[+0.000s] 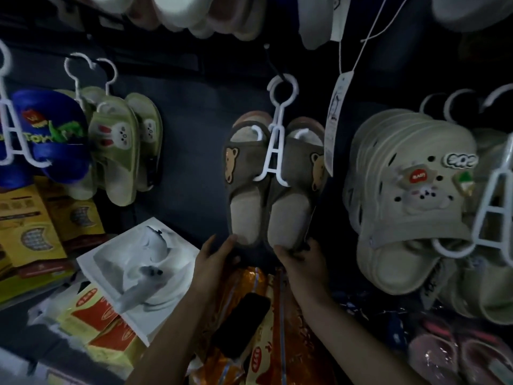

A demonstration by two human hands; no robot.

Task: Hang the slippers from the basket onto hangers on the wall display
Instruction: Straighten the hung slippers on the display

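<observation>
Head view: the brown bear slippers (pixel 247 209) are seen toes-up on a white hanger (pixel 273 151), one strap threaded over each prong, and the hanger's ring is looped on a dark peg (pixel 273 68) on the wall (pixel 194 120). So the pair is already up on the display, between green slippers (pixel 116 151) on one side and cream clogs (pixel 410 190) on the other.

The left heel is pinched by the left hand (pixel 219 257), thumb laid on the front edge. The right heel is gripped by the right hand (pixel 299 259), fingers curled round its tip. Both hands are closed on the pair from below, and a phone (pixel 238 323) is left lying under the wrists. No basket is caught in this view.

The slippers are judged light and soft, with foam-like soles that would bend rather than resist. The heels are taken as the fair place to steady and square them. A downward tug is best avoided, since the straps are only hooked over thin prongs and could be slid off. For lifting the whole set, the hanger's stem would be the firmer hold.
</observation>
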